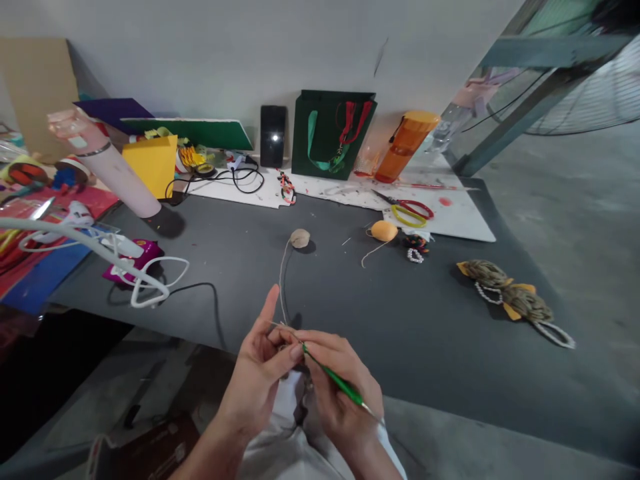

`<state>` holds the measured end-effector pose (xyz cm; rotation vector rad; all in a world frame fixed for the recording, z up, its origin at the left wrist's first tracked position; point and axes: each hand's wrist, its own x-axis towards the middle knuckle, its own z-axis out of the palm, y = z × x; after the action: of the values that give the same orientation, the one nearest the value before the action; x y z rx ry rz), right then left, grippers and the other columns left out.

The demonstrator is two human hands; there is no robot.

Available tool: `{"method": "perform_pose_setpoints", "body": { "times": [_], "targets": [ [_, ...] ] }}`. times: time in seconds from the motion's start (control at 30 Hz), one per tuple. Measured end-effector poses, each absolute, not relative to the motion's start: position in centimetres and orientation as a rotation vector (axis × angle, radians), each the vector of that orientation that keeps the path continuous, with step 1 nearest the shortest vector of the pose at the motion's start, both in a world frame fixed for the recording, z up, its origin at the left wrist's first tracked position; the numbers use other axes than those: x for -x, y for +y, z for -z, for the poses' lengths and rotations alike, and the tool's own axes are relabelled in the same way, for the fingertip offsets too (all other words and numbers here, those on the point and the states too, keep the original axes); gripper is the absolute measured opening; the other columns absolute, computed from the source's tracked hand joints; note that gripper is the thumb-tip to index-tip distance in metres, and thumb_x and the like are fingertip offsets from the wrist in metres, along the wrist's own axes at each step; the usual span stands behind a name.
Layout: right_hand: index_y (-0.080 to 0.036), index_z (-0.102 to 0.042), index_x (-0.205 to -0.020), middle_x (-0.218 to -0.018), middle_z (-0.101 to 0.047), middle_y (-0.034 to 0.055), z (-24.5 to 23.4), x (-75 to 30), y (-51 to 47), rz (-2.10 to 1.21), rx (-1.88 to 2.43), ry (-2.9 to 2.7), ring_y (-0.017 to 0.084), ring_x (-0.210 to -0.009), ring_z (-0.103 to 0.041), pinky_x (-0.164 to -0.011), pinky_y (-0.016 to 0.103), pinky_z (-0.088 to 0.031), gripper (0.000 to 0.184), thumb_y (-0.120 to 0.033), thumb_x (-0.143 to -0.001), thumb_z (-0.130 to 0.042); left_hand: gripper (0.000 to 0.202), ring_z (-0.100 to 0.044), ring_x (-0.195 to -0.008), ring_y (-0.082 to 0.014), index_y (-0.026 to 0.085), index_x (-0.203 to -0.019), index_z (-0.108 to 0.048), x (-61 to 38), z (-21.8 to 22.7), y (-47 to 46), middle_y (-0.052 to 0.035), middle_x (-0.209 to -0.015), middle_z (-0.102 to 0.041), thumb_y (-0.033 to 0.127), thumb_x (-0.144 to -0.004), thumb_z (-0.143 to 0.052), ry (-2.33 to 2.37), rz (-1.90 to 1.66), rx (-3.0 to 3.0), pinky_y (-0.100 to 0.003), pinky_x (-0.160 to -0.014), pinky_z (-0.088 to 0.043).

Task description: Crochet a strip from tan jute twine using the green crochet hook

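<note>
My right hand (340,387) is closed round a green crochet hook (334,378), whose tip points up-left between my two hands. My left hand (260,370) pinches a small beige crocheted piece at the hook's tip, its forefinger raised. A beige yarn strand (283,280) runs from my fingers up across the dark table to a small beige yarn ball (300,238). Both hands hover at the table's near edge, above my lap.
On the dark table (380,313) lie an orange yarn ball (384,231), scissors (407,208), a bead bracelet (415,256) and olive yarn pieces with pearls (510,297). At the back stand a green gift bag (333,133), an orange bottle (406,145), a phone (273,135). A glue gun (133,257) and cables lie left.
</note>
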<state>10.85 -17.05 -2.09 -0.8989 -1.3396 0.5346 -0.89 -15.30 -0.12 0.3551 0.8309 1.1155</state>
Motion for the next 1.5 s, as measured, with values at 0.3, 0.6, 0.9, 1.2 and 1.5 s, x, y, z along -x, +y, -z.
{"method": "perform_pose_setpoints", "body": {
  "times": [0.3, 0.6, 0.9, 1.2, 1.5],
  "targets": [
    [-0.024, -0.067, -0.097, -0.085, -0.079, 0.0058, 2.2, -10.7, -17.8, -0.733, 1.091, -1.006, 0.018, -0.064, -0.075, -0.049, 0.023, -0.058, 0.009, -0.026, -0.1, -0.058, 0.072, -0.052, -0.057, -0.0044, 0.03, -0.128, -0.07, 1.8, 0.3, -14.8, 0.0064, -0.064, -0.064, 0.013, -0.062, -0.092, 0.797, -1.02, -0.298, -0.017, -0.061, -0.043],
    [-0.026, -0.058, -0.094, -0.077, -0.08, 0.003, 2.5, -11.3, -17.6, -1.188, 0.953, -0.758, 0.016, -0.045, -0.067, -0.037, 0.024, -0.05, 0.015, -0.04, -0.1, -0.058, 0.06, -0.056, -0.062, -0.0062, 0.03, -0.117, -0.077, 1.9, 0.0, -14.6, 0.0042, -0.068, -0.064, 0.017, -0.06, -0.093, 0.802, -0.971, -0.391, -0.019, -0.064, -0.045],
    [-0.025, -0.071, -0.106, -0.1, -0.08, 0.0066, 2.3, -11.4, -17.2, -0.552, 0.957, -1.326, 0.019, -0.083, -0.077, -0.069, 0.029, -0.062, 0.02, -0.011, -0.094, -0.063, 0.063, -0.06, -0.068, -0.0063, 0.035, -0.119, -0.075, 1.2, 0.3, -14.8, 0.0045, -0.072, -0.067, 0.018, -0.061, -0.094, 0.872, -1.085, -0.363, -0.018, -0.07, -0.049],
    [-0.025, -0.067, -0.103, -0.086, -0.077, 0.0057, 2.6, -11.2, -18.0, -0.6, 1.166, -1.122, 0.018, -0.064, -0.074, -0.054, 0.026, -0.061, 0.014, -0.022, -0.1, -0.054, 0.062, -0.059, -0.066, -0.0074, 0.028, -0.119, -0.076, 1.9, 0.3, -14.6, 0.0044, -0.069, -0.066, 0.017, -0.061, -0.093, 0.852, -0.991, -0.304, -0.02, -0.07, -0.047],
    [-0.024, -0.064, -0.09, -0.078, -0.079, 0.0028, 2.4, -10.7, -17.5, -1.103, 0.946, -0.778, 0.017, -0.058, -0.073, -0.052, 0.027, -0.06, 0.013, -0.036, -0.096, -0.065, 0.058, -0.06, -0.072, -0.0097, 0.028, -0.119, -0.076, 1.9, 0.1, -14.8, 0.0027, -0.075, -0.065, 0.02, -0.063, -0.091, 0.829, -0.971, -0.407, -0.023, -0.073, -0.047]
  ]
}}
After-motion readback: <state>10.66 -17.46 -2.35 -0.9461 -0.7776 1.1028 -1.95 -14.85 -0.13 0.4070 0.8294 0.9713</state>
